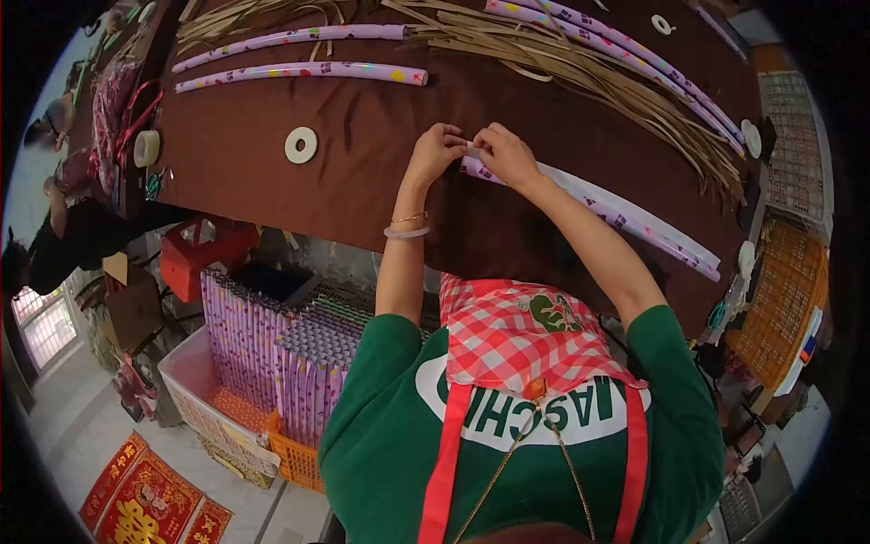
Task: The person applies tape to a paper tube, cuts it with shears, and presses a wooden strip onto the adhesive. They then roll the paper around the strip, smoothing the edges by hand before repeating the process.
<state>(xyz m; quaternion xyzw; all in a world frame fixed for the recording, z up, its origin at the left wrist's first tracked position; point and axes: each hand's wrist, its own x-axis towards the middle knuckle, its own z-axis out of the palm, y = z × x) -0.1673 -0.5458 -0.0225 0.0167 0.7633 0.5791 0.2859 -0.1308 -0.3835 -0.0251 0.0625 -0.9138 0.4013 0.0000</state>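
My left hand [438, 150] and my right hand [506, 156] meet at the near end of a long purple patterned paper tube [598, 207]. Both pinch its tip between fingers and thumb. The tube lies on the brown tablecloth [362, 181] and runs away to the right, with a white strip along its upper side. My left wrist wears two bracelets [407, 227]. A green shirt and a red checked apron fill the bottom of the view.
Two more purple tubes [304, 71] lie at the far left and others [634, 54] at the far right, beside a heap of tan strips [580, 68]. A white tape ring [301, 145] sits left of my hands. Crates of upright purple tubes [272, 349] stand beside the table.
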